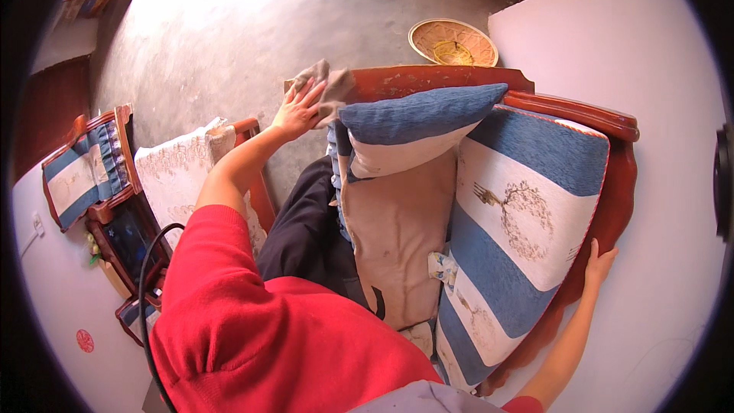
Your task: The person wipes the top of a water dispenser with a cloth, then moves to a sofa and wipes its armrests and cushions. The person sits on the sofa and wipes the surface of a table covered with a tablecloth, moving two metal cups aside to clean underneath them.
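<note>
My left hand [300,106] presses a crumpled grey-brown cloth [331,89] against the front end of the red-brown wooden sofa armrest [395,81]. The fingers are spread over the cloth. On the right, my right hand [599,263] rests at the edge of the sofa's wooden backrest frame [622,183], with the fingers partly hidden behind it. Between the hands, a blue and white striped back cushion [527,212] leans on the backrest. A blue and white pillow [424,126] stands against the armrest. The seat bears a beige cover [401,229] and a small patterned cloth [442,269].
Beyond the armrest, a round woven basket [453,43] holding something yellow stands on the grey floor [229,28] near the white wall. At left are a table with a white lace cloth [178,166] and a wooden chair with striped covers [86,172]. A black cable [143,298] hangs close to my left arm.
</note>
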`<state>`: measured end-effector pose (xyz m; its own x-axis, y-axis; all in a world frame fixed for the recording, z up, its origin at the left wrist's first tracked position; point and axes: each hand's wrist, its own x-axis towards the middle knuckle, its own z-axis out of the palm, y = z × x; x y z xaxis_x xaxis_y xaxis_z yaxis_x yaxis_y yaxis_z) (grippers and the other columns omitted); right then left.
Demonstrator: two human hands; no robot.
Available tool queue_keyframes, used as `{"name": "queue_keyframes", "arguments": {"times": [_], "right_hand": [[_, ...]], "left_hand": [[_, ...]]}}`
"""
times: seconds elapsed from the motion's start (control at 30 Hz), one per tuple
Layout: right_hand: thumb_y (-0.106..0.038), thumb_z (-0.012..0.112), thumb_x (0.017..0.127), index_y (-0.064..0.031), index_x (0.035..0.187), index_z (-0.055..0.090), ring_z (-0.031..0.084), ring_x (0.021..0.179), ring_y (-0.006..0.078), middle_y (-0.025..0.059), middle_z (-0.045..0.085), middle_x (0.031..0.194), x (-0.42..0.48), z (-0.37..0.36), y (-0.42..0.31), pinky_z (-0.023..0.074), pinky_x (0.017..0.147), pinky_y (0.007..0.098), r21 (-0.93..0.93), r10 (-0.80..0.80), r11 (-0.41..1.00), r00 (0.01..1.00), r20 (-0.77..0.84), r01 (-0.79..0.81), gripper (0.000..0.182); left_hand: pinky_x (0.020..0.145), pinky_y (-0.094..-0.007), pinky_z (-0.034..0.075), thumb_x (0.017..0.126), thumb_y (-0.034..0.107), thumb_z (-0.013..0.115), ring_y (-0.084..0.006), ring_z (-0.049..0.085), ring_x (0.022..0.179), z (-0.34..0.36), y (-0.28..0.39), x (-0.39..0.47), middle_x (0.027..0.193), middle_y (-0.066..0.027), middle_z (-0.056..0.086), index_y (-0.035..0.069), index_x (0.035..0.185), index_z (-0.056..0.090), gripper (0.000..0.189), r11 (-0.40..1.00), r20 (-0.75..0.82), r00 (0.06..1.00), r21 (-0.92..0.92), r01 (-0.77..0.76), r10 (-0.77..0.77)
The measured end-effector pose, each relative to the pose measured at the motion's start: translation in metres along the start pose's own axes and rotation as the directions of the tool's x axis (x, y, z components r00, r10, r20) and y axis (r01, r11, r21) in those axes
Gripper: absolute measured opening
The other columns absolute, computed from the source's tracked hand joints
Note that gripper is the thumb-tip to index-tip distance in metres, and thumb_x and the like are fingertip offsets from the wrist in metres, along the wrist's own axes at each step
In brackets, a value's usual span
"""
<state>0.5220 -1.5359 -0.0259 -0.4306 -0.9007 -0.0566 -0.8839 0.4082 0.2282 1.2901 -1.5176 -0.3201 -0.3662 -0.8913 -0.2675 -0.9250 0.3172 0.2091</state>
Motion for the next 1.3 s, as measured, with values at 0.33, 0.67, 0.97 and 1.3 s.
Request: {"name": "queue_keyframes", "arguments": {"times": [0.33,0.67,0.97,1.3], "right_hand": [[-0.047,0.061,0.086,0.0074,0.123,0.038,0.051,0.111,0.0408,0.0275,0.052,0.12,0.001,-0.007,-0.004,0.0409,0.093,0.0441,0.065,0.022,0.998,0.997,0.073,-0.027,0.07],[-0.045,0.062,0.085,0.0086,0.125,0.038,0.053,0.11,0.0406,0.0284,0.053,0.119,0.012,0.008,0.026,0.041,0.095,0.0438,0.109,-0.066,0.992,0.997,0.035,0.061,0.071],[-0.067,0.055,0.078,-0.0054,0.136,0.036,0.044,0.122,0.0408,0.0234,0.045,0.134,0.009,-0.041,-0.074,0.0351,0.101,0.0509,-0.246,0.035,0.967,0.988,-0.15,-0.072,0.087],[-0.02,0.063,0.085,-0.0019,0.114,0.057,0.054,0.101,0.0236,0.0116,0.055,0.112,-0.32,-0.061,-0.363,0.0427,0.09,0.0334,0.661,-0.868,0.327,0.491,-0.072,0.675,0.034]], "left_hand": [[0.109,-0.0526,0.021,0.088,0.043,0.051,-0.0319,0.028,0.137,0.008,0.035,0.09,0.148,-0.0075,0.031,0.023,0.132,0.049,0.048,0.998,-0.271,0.961,-0.044,0.045,-0.055],[0.108,-0.0477,0.028,0.091,0.023,0.054,-0.04,0.032,0.132,0.047,0.013,0.018,0.144,-0.0164,0.034,0.012,0.133,0.046,0.045,0.862,-0.555,0.666,-0.242,0.445,-0.499],[0.088,-0.0435,0.047,0.081,0.009,0.048,-0.038,0.058,0.104,0.121,0.065,-0.218,0.115,-0.02,0.059,0.009,0.119,0.057,0.039,0.376,0.23,0.601,-0.597,0.708,-0.766],[0.071,-0.0325,0.049,0.086,0.008,0.048,-0.0187,0.058,0.083,0.13,0.162,-0.329,0.095,-0.0094,0.061,-0.001,0.108,0.055,0.024,-0.381,0.56,0.563,-0.828,0.413,-0.608]]}}
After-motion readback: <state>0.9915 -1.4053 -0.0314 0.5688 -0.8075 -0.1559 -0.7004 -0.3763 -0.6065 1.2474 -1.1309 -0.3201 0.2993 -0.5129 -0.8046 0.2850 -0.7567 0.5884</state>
